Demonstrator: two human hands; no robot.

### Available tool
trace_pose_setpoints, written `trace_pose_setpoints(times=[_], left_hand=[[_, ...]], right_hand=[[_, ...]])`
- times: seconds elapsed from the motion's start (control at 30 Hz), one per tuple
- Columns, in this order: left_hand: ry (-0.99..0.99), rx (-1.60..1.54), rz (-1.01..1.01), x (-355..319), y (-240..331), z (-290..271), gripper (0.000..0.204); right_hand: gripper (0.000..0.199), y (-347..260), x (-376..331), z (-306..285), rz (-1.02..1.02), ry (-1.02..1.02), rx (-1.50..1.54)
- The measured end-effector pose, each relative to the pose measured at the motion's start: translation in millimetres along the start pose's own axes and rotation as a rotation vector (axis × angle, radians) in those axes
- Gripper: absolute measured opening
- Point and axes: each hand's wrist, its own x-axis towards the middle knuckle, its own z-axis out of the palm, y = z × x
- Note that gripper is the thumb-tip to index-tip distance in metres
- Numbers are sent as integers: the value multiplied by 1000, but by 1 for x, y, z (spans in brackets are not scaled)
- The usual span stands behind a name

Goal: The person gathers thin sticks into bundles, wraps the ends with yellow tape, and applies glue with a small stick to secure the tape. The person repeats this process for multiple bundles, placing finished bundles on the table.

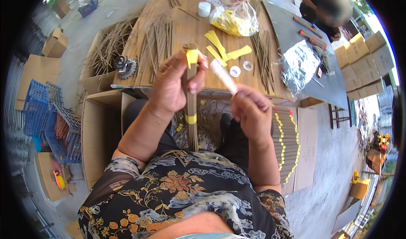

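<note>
My left hand [171, 84] is closed round an upright bundle of thin brown sticks [192, 135], just in front of the table edge. A yellow paper strip [192, 58] lies against the bundle's upper end, by my left fingers and thumb. Lower down, a second yellow band [190, 119] circles the sticks. To the right, my right hand [252, 112] grips a flat white stick [224, 76], blurred toward its upper end, which points at the bundle but stays apart from it.
Loose yellow strips [216, 44], a white cap [234, 71], a clear plastic bag [234, 18] and a white jar [204, 9] are on the wooden table [186, 27]. Banded bundles [287, 143] lie at right. An open carton [101, 137] stands left. Another person [315, 4] sits far right.
</note>
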Motion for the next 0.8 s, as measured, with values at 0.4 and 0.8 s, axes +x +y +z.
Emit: trace_pose_setpoints(times=[0.4, 0.8], left_hand=[[164, 226, 40, 12, -26, -19, 25], [178, 465, 63, 11, -36, -20, 27]], right_hand=[[7, 113, 83, -90, -302, 518, -1015], [21, 53, 74, -36, -747, 471, -1392]])
